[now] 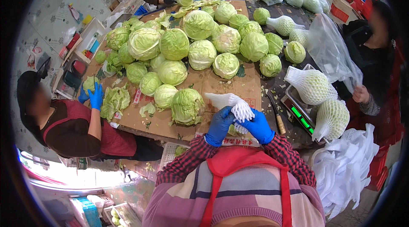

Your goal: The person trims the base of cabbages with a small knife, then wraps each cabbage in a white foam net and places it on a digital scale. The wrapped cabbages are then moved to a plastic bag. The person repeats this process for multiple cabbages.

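My left hand (219,125), in a blue glove, grips a white foam net sleeve (242,109) in front of my chest. From the other side my right hand (261,128), also gloved in blue, holds the same sleeve. The sleeve is bunched between the hands, and its narrow end points away to the left. A bit of pale green shows beneath it, probably a cabbage, mostly hidden by my hands. Just beyond my left hand sits a large loose-leaved cabbage (187,106). A curved knife with a wooden handle (280,124) lies to the right of my right hand.
Many cabbages (174,44) are heaped on the cardboard-covered table (238,83). Netted cabbages (332,119) rest on a digital scale (298,116), beside loose foam sleeves (346,166). Co-workers stand left, right and at the far side; the right one holds a plastic bag (332,46).
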Tool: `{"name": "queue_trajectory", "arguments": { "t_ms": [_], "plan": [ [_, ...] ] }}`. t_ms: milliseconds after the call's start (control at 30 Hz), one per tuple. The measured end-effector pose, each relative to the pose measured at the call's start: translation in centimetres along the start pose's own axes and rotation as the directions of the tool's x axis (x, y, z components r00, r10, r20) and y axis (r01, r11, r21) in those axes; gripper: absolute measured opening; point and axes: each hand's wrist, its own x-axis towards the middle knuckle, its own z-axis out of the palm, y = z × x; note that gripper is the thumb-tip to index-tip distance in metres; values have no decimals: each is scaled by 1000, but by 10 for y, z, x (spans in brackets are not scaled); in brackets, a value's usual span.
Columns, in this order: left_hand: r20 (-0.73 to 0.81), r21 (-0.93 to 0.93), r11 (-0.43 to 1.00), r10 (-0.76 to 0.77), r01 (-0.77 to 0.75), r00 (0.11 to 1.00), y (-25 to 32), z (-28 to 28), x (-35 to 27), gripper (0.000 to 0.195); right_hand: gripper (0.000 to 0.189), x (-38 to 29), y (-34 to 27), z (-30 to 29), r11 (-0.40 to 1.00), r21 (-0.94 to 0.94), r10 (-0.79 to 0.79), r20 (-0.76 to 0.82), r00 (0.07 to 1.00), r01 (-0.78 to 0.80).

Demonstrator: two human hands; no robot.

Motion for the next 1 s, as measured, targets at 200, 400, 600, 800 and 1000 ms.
{"name": "queue_trajectory", "arguments": {
  "t_ms": [200,400,600,800,1000],
  "plan": [
    [-35,150,986,74,-68,997,-13,-12,4,29,31,3,13,-10,998,55,13,-139,990,-5],
    [169,-873,429,-175,230,970,-37,-49,14,37,22,15,18,-45,466,883,141,-131,981,51],
    [-160,-687,727,-154,3,975,-20,-80,51,27,44,-23,18,-21,860,430,232,149,961,-274],
    [-57,114,972,211,-204,976,3,-67,37,22,44,-20,-20,-65,942,77,301,230,926,-325],
    [230,325,931,-246,164,942,-6,-58,21,28,44,-39,6,-87,316,941,-21,130,991,-117]
  ]
}}
